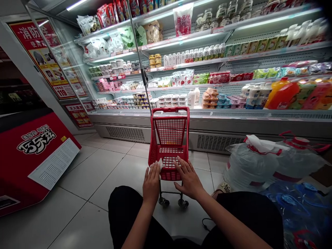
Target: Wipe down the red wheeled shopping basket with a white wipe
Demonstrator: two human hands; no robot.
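A small red shopping cart (169,138) with a plastic lattice basket stands right in front of my knees. My left hand (152,180) is at the near left corner of its basket, with a crumpled white wipe (161,164) held under the fingers against the rim. Whether the wipe is paper or cloth cannot be made out. Over the near right part of the basket, my right hand (188,176) has its fingers spread and its thumb apart, holding nothing. It is at or just above the rim; contact is unclear.
Behind the cart runs an open refrigerated shelf unit (124,119) stocked with bottles, cups and bags. Large clear water jugs (249,166) and blue-tinted jugs (293,207) stand at the right. A red chest cabinet (38,152) is at the left, on tiled floor (103,169).
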